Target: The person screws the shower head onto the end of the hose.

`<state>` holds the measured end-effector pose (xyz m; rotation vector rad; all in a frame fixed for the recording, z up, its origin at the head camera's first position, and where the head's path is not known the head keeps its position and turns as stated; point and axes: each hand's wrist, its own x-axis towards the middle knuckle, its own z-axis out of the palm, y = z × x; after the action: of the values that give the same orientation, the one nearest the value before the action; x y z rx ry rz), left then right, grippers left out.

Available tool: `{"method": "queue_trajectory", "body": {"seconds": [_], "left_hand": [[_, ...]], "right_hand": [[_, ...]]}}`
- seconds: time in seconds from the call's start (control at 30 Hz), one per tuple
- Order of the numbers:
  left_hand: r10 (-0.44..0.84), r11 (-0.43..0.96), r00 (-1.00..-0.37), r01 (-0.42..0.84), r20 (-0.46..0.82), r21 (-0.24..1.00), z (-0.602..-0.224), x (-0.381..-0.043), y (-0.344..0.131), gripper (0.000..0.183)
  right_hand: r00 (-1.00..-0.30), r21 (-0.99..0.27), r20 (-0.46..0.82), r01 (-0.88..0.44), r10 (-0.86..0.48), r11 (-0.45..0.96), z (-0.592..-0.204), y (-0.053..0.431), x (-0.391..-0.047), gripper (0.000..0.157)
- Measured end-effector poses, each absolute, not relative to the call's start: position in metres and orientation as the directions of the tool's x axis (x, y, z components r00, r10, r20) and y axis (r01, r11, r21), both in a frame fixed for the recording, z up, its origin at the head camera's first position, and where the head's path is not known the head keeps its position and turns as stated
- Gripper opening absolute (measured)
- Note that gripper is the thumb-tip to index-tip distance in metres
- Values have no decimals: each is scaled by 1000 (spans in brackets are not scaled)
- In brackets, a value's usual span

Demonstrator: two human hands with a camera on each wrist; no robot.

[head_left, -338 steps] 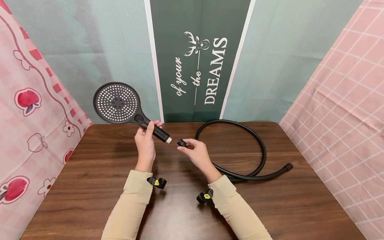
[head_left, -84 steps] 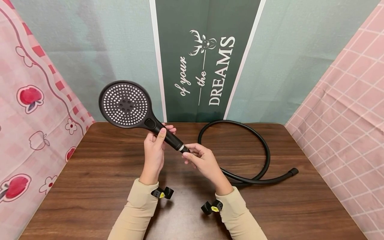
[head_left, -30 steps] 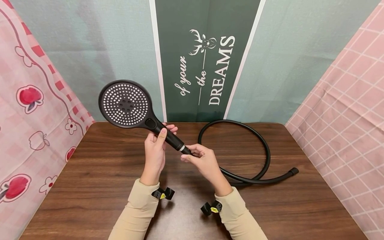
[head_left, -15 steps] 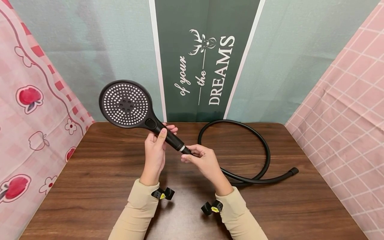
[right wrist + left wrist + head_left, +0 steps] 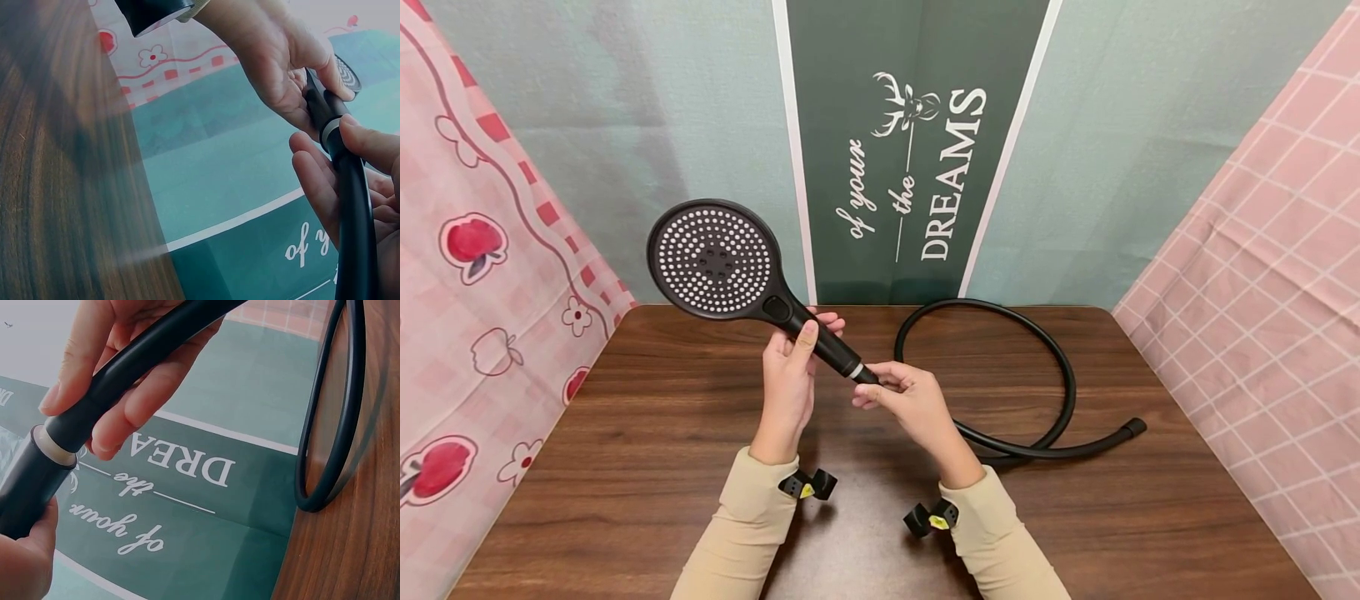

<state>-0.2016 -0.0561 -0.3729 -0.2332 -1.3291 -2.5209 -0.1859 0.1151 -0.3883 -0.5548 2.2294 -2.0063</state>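
Note:
My left hand (image 5: 788, 387) grips the handle of a black shower head (image 5: 711, 260), thumb on top. Its round face, dotted with pale nozzles, tilts toward me above the table. With thumb and fingers my right hand (image 5: 913, 404) pinches the end fitting (image 5: 72, 422) of a black shower hose (image 5: 1066, 383). That fitting meets the handle's lower end in line. A white ring of the threaded end (image 5: 53, 450) still shows between the two, so a narrow band is uncovered. From the fitting, the hose passes under my right hand, partly hidden in the head view.
The hose loops on the brown wooden table (image 5: 647, 467) to the right, its free end fitting (image 5: 1135, 428) pointing right. A green printed cloth (image 5: 917, 167) hangs behind, with pink cloths at both sides. Small cameras are strapped to both wrists.
Since the earliest frame, the hose fitting has come from apart onto the handle's threaded end. My right fingers have shifted on the fitting since 2.8 seconds ago. The last second shows almost no movement.

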Motion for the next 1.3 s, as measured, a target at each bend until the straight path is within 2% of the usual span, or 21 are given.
{"method": "queue_trajectory", "body": {"seconds": [0.4,0.8,1.3], "left_hand": [[-168,-534,-949,316,268,785,-372,-201,-56,19],[-166,-536,-949,314,267,784,-373,-201,-57,19],[-172,-504,-942,336,290,795,-374,-202,-58,18]], "right_hand": [[-918,-977,173,-205,-357,53,-389,116,-187,27],[-918,-975,146,-196,-368,103,-388,116,-186,24],[-924,-979,141,-184,-356,90,-387,115,-186,29]]}}
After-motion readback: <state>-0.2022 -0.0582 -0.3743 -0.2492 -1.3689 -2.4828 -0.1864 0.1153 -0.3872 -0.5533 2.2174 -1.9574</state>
